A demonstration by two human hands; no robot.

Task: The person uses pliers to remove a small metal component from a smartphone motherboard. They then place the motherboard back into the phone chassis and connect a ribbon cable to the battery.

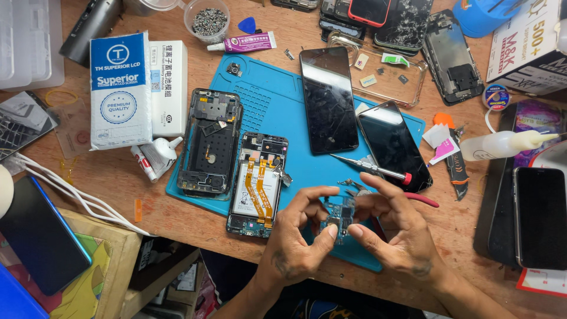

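Left hand [293,239] and right hand [393,227] pinch a small blue-green circuit board [339,215] by its edges, probably light, stiff, fragile; fingertip edge-holds suit it, above the blue silicone mat [277,106]

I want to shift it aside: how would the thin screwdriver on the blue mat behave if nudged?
The screwdriver looks round and slim, so it would probably roll. Its tip rests by a dark phone screen, which it might scratch. It seems light and stiff.
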